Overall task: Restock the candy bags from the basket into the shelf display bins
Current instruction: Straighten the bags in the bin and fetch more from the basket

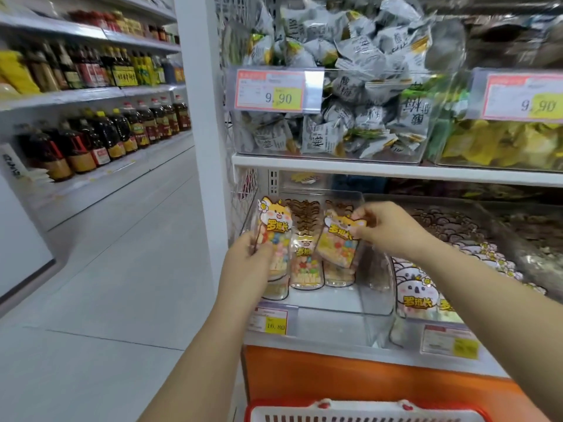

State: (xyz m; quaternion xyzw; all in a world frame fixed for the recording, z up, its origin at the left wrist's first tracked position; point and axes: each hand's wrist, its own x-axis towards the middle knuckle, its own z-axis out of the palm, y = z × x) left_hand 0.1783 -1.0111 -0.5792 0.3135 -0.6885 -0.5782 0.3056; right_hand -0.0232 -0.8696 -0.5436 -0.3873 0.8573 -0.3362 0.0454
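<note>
My left hand grips a clear candy bag with a yellow cartoon header and coloured sweets, held upright at the left side of a clear display bin on the lower shelf. My right hand pinches the top of a second, matching candy bag, tilted over the bin. Between them a third bag of the same kind stands inside the bin. The red and white basket shows only its rim at the bottom edge, below my arms.
The neighbouring bin to the right holds white cartoon bags. Above, bins of grey snack packs and yellow packs carry 9.90 price tags. A white pillar borders the shelf. The aisle floor and oil-bottle shelves lie left.
</note>
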